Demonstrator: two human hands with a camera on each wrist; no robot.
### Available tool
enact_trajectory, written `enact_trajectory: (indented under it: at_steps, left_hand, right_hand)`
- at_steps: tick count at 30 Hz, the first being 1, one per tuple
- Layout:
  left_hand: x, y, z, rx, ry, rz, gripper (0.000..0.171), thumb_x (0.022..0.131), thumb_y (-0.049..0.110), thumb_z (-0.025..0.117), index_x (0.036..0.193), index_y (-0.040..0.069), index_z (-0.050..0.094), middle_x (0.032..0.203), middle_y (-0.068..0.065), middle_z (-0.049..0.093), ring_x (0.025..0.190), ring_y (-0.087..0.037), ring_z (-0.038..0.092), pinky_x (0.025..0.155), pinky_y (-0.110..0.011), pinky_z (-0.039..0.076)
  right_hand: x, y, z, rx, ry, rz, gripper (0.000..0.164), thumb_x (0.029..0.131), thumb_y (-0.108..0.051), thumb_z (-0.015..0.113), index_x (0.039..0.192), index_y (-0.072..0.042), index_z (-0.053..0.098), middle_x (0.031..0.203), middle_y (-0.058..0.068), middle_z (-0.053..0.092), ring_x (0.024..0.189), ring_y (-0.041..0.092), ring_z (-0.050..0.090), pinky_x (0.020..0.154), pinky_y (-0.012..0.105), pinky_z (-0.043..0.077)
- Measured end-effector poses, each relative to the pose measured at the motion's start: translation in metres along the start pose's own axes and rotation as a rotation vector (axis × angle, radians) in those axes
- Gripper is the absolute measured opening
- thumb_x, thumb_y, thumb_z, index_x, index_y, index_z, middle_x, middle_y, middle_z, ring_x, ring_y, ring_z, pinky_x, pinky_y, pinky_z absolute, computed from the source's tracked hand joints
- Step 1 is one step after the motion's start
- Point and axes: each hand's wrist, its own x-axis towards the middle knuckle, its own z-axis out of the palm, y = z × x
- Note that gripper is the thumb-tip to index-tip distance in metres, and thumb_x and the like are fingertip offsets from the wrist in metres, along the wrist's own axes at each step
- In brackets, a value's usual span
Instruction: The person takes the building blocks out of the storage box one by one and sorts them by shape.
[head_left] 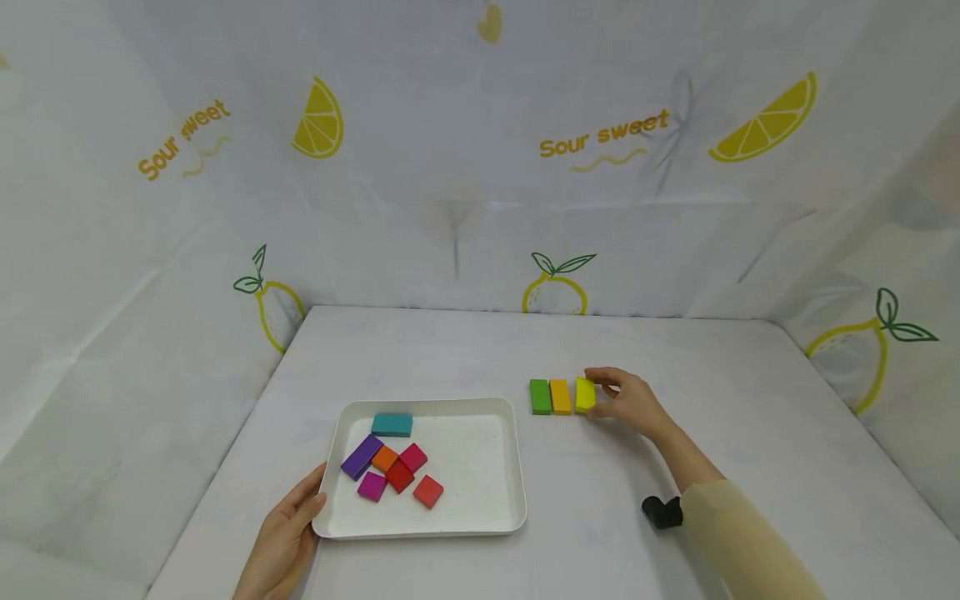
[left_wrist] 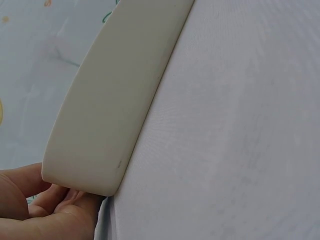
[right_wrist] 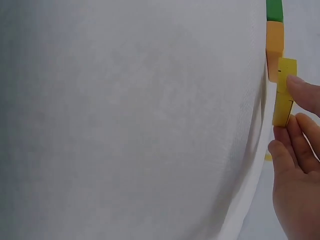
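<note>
My right hand (head_left: 630, 406) pinches a yellow block (head_left: 585, 395) between thumb and fingers. In the right wrist view the yellow block (right_wrist: 284, 95) looks tilted, close beside the orange-yellow block (right_wrist: 274, 45). That one stands in a row with a green block (head_left: 540, 397) to its left. At the left side of a white tray (head_left: 480, 532), my left hand (head_left: 281, 533) grips the edge near the front corner. The left wrist view shows the tray's outer wall (left_wrist: 115, 95) with thumb and fingers at its end.
Inside the tray are a teal block (head_left: 392, 425), a purple block (head_left: 362, 457), an orange block (head_left: 385, 459) and several red and magenta blocks (head_left: 428, 492). A small black object (head_left: 662, 512) lies by the right sleeve (head_left: 742, 542). A lemon-print curtain (head_left: 450, 167) hangs behind the table.
</note>
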Motion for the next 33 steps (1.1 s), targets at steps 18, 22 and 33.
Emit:
enact_trajectory:
  at_steps: [18, 22, 33]
  left_hand:
    - [0.0, -0.001, -0.001, 0.001, -0.005, 0.001, 0.07, 0.103, 0.022, 0.051, 0.156, -0.003, 0.013, 0.124, 0.037, 0.05, 0.117, 0.023, 0.044, 0.1, -0.001, 0.042]
    - [0.0, -0.001, 0.0, 0.007, 0.002, -0.009, 0.07, 0.103, 0.024, 0.052, 0.156, -0.001, 0.014, 0.123, 0.037, 0.05, 0.117, 0.023, 0.044, 0.1, -0.001, 0.042]
    - [0.0, -0.001, 0.0, 0.004, 0.006, -0.008, 0.07, 0.103, 0.024, 0.052, 0.156, -0.001, 0.014, 0.126, 0.036, 0.048, 0.117, 0.023, 0.044, 0.1, -0.001, 0.042]
  right_hand:
    - [0.01, 0.005, 0.001, -0.002, -0.08, -0.008, 0.071, 0.075, 0.005, 0.077, 0.141, 0.005, 0.049, 0.146, 0.026, 0.049, 0.14, 0.042, 0.041, 0.118, 0.051, 0.037]
    - [0.011, 0.006, 0.001, 0.028, -0.093, -0.023, 0.072, 0.075, 0.004, 0.078, 0.141, 0.006, 0.048, 0.147, 0.027, 0.048, 0.14, 0.043, 0.039, 0.118, 0.054, 0.036]
    - [0.013, 0.006, 0.002, 0.063, -0.098, -0.021, 0.074, 0.075, 0.005, 0.078, 0.142, 0.006, 0.046, 0.148, 0.028, 0.046, 0.141, 0.043, 0.039, 0.119, 0.052, 0.036]
